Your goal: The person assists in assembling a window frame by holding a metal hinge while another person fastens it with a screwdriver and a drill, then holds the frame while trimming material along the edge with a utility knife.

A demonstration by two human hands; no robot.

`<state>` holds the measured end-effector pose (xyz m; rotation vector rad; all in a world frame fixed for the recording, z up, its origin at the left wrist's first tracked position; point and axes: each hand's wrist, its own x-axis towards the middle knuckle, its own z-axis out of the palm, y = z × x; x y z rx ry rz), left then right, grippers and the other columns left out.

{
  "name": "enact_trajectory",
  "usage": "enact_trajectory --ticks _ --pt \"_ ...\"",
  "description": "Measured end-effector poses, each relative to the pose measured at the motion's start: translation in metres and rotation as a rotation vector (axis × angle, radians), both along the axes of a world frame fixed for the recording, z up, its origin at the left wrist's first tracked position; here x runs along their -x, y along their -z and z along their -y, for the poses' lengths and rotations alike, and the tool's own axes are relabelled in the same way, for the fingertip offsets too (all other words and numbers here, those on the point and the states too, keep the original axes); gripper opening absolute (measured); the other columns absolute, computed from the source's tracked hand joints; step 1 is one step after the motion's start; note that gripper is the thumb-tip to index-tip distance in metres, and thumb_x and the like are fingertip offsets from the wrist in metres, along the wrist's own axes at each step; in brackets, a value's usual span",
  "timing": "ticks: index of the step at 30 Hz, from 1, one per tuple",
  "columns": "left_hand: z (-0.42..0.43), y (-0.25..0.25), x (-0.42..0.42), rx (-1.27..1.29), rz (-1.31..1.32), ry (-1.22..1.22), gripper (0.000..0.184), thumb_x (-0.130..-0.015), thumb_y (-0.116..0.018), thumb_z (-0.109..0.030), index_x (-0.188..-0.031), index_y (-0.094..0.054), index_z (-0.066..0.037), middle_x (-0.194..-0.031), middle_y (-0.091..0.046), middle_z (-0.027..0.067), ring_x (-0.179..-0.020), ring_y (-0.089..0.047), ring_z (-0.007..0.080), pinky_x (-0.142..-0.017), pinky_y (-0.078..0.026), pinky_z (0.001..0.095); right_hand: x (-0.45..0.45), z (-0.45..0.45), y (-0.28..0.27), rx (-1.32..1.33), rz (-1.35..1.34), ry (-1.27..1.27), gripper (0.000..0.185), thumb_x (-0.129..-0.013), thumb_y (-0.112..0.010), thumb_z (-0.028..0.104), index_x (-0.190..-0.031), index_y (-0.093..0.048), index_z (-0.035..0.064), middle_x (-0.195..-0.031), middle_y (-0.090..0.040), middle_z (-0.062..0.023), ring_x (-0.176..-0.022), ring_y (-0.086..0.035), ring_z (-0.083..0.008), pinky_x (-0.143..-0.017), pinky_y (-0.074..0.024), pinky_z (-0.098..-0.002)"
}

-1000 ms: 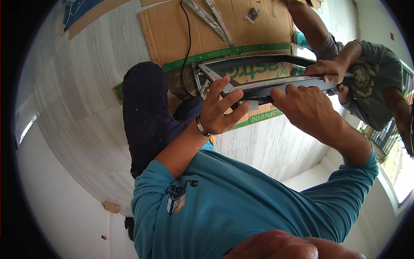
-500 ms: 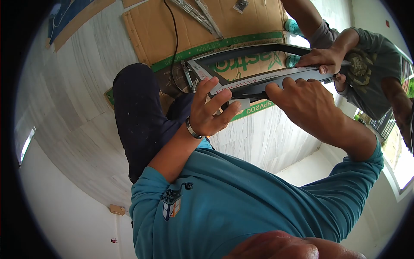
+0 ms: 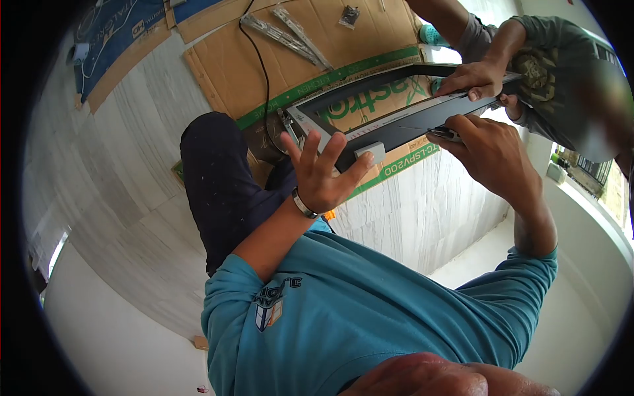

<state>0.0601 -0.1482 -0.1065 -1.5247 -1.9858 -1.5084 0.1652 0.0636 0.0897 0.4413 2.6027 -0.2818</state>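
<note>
A dark grey rectangular metal frame (image 3: 396,132) is tilted up in front of me, with a printed pale strip along its upper face. My left hand (image 3: 325,168) is at its near left corner, fingers spread. The thumb tip is at a small light grey block (image 3: 371,153) on the frame's side; whether it presses on it I cannot tell. My right hand (image 3: 489,148) is closed around a small dark tool with a shiny metal part, which looks like a utility knife (image 3: 444,134). The tool is close against the frame's outer side.
Across from me, a co-worker's hand (image 3: 472,80) rests on the frame's far end. Flattened cardboard (image 3: 224,72) lies beneath, with metal rails (image 3: 284,38), a small packet (image 3: 349,16) and a black cable (image 3: 264,72). A blue sheet (image 3: 119,33) lies at upper left.
My right hand has drawn back to the right along the frame with the tool, baring the frame's side and the grey block. My left hand stays spread at the corner.
</note>
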Motion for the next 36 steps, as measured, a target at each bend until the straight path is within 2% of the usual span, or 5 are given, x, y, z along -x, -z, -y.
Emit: enact_trajectory --ticks 4,14,16,22,36 --pt "-0.014 -0.022 -0.010 0.202 -0.131 -0.117 0.011 -0.082 -0.069 -0.032 -0.093 -0.070 -0.029 -0.142 -0.047 0.0061 -0.142 -0.024 0.0357 -0.112 0.012 0.0580 -0.012 -0.009 0.001 0.031 -0.063 0.091 0.019 -0.088 -0.065 0.023 -0.092 -0.055 0.0074 -0.073 -0.063 -0.0101 -0.064 -0.064 -0.0254 -0.056 -0.0467 -0.0385" --pt "-0.024 -0.051 -0.009 0.475 -0.235 0.013 0.017 -0.072 -0.077 -0.030 -0.087 -0.070 -0.028 -0.128 -0.059 0.0020 -0.128 -0.045 0.0289 -0.111 0.013 0.0572 -0.020 -0.009 0.010 0.060 -0.093 0.120 0.020 -0.089 -0.063 0.025 -0.094 -0.056 0.0074 -0.076 -0.066 -0.0102 -0.066 -0.065 -0.0270 -0.058 -0.0473 -0.0379" --pt "-0.026 -0.051 -0.013 0.451 -0.137 0.018 0.009 -0.084 -0.061 -0.021 -0.086 -0.069 -0.024 -0.120 -0.063 0.0008 -0.117 -0.054 0.0221 -0.113 0.005 0.0544 -0.021 -0.011 0.017 0.053 -0.073 0.125 0.021 -0.090 -0.062 0.027 -0.095 -0.056 0.0076 -0.076 -0.066 -0.0105 -0.067 -0.065 -0.0275 -0.059 -0.0473 -0.0382" --pt "-0.024 -0.045 -0.023 0.337 -0.094 -0.097 0.010 -0.083 -0.062 -0.021 -0.089 -0.069 -0.026 -0.125 -0.060 -0.0009 -0.118 -0.053 0.0185 -0.104 -0.010 0.0464 -0.014 -0.013 0.028 0.048 0.055 -0.040 0.024 -0.088 -0.064 0.029 -0.093 -0.057 0.0071 -0.073 -0.063 -0.0100 -0.064 -0.063 -0.0279 -0.058 -0.0471 -0.0403" --pt "-0.025 -0.042 -0.028 0.357 -0.095 -0.072 0.008 -0.079 -0.064 -0.023 -0.086 -0.068 -0.024 -0.123 -0.062 -0.0015 -0.111 -0.055 0.0156 -0.094 -0.017 0.0455 0.012 -0.015 0.035 0.046 0.114 -0.303 0.023 -0.088 -0.063 0.029 -0.087 -0.057 0.0069 -0.062 -0.060 -0.0095 -0.057 -0.063 -0.0291 -0.053 -0.0470 -0.0414"
